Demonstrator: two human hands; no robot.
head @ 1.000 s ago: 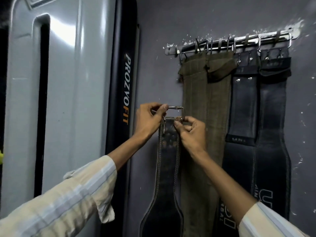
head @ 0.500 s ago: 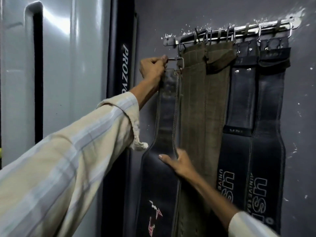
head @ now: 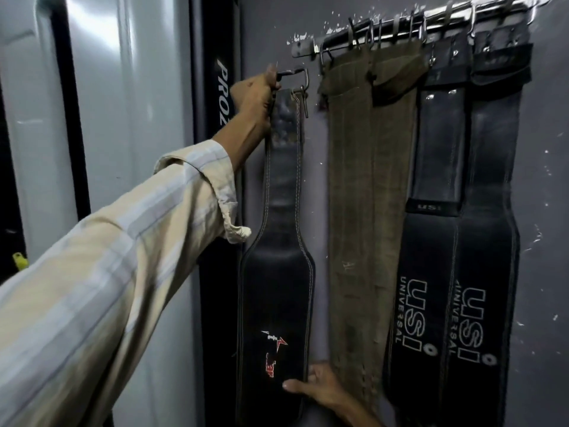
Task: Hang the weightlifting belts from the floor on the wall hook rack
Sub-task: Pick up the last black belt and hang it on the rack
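Note:
My left hand (head: 257, 95) grips the metal buckle (head: 297, 80) at the top of a black leather belt (head: 277, 288), holding it against the grey wall just left of and below the metal hook rack (head: 400, 27). The belt hangs straight down, a small red logo on its wide part. My right hand (head: 320, 391) rests on the belt's lower right edge, thumb laid on the leather. On the rack hang two olive canvas belts (head: 363, 186) and two black USI belts (head: 462, 257). The rack's leftmost hook (head: 323, 55) is bare.
A tall grey panel (head: 123, 149) and a black upright lettered PROZ (head: 215, 87) stand close on the left of the wall. The grey wall (head: 548, 180) continues to the right of the belts.
My left hand has carried the buckle up from mid-height to just below the rack's left end. My right hand left the buckle and slid down to the belt's lower part.

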